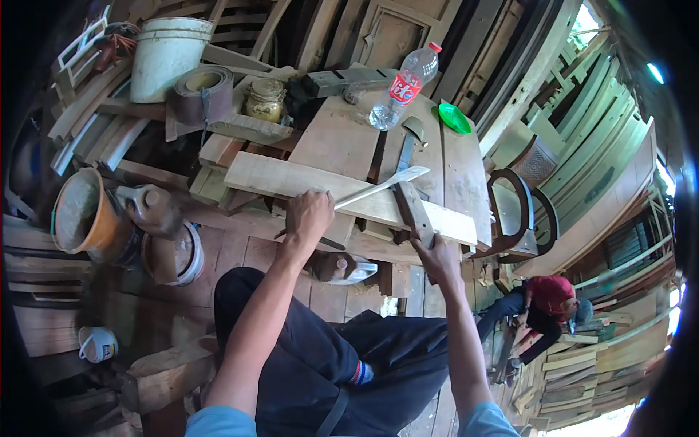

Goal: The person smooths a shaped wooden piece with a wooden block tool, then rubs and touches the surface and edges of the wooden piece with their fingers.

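My left hand (pixel 311 217) is closed on the near end of a slim pale wooden strip (pixel 375 184), which slants over a long light board (pixel 277 175) lying across the wooden bench (pixel 328 131). My right hand (pixel 437 258) grips a brown wooden tool (pixel 413 211), like a short bar, resting over the board's right part; what lies under it is hard to tell. A long flat metal tool (pixel 408 151) with a curved head lies beyond the strip.
A plastic bottle (pixel 393 102), green dish (pixel 453 116), jar (pixel 263 102) and roll (pixel 200 95) sit behind. Buckets (pixel 91 211) stand at left, a jug (pixel 338 268) below. At lower right a person in red (pixel 550 298) crouches among stacked timber.
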Tool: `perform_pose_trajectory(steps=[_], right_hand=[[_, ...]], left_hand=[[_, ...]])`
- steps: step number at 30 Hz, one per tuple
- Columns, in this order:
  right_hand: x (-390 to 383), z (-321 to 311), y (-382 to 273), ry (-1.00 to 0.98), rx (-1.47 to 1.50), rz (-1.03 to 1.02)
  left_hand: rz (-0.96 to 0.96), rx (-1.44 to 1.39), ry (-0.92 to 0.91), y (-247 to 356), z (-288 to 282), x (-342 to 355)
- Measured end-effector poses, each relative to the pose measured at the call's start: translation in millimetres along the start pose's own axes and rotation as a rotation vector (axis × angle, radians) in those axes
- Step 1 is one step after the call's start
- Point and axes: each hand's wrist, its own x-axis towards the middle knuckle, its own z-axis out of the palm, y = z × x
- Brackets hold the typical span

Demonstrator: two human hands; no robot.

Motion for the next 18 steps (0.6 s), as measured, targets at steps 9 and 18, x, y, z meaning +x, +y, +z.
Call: perform_pose_trajectory(steps=[9, 18], right_hand=[[-20, -5, -10, 0.097, -0.240, -0.035], [-23, -1, -10, -0.117, -0.193, -0.113]], left_hand=[[-0.091, 0.003, -0.144, -11, -31, -2], [-0.036, -0.070, -0.312, -34, -37, -1]])
